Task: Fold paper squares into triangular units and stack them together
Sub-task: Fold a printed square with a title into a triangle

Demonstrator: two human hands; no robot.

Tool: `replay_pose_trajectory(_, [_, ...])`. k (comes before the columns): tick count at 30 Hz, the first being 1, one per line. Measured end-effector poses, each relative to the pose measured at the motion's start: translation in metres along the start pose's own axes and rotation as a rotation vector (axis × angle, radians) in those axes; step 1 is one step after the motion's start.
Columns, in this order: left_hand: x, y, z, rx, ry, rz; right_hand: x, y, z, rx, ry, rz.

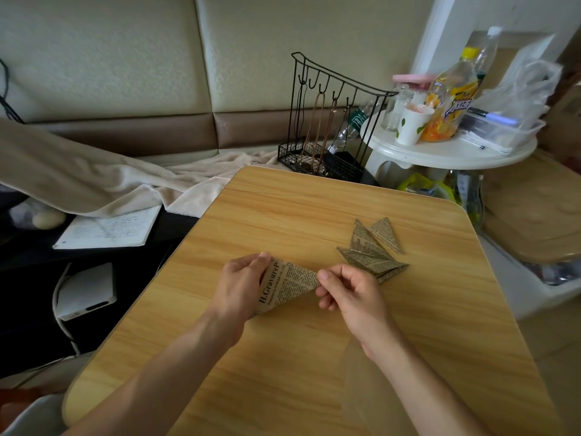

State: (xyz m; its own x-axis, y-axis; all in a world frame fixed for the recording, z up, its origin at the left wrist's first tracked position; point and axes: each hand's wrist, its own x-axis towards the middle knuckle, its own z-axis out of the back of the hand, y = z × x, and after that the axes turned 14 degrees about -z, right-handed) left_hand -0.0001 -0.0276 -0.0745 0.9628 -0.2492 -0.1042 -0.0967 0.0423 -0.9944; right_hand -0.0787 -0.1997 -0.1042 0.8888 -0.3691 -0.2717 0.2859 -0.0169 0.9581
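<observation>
The left hand (240, 283) is pinching the left edge of the half-folded newsprint sheet (287, 284) on the wooden table (283, 372); the right hand (349, 292) is pinching its right corner. Just right and far, the finished triangular units (371, 250) are lying, nearer the right hand.

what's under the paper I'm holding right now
Only the wooden table shows under the newsprint paper that your left hand and right hand pinch. Whatever lies directly beneath the sheet is covered.
</observation>
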Motion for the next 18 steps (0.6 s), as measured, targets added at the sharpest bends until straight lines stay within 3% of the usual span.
replay_pose_trajectory(7, [-0.0017, 0.0000, 0.0033, 0.114, 0.269, -0.095, 0.0004, -0.0017, -0.0026, -0.083, 0.001, 0.040])
replay_pose_trajectory(14, [-0.0048, 0.0022, 0.0033, 0.093, 0.299, -0.138, -0.0030, 0.0014, -0.0022, -0.118, 0.092, 0.128])
replay_pose_trajectory(18, [-0.0040, 0.0020, 0.0041, 0.104, 0.304, -0.145, -0.0010, 0.0012, -0.0009, -0.161, 0.085, 0.087])
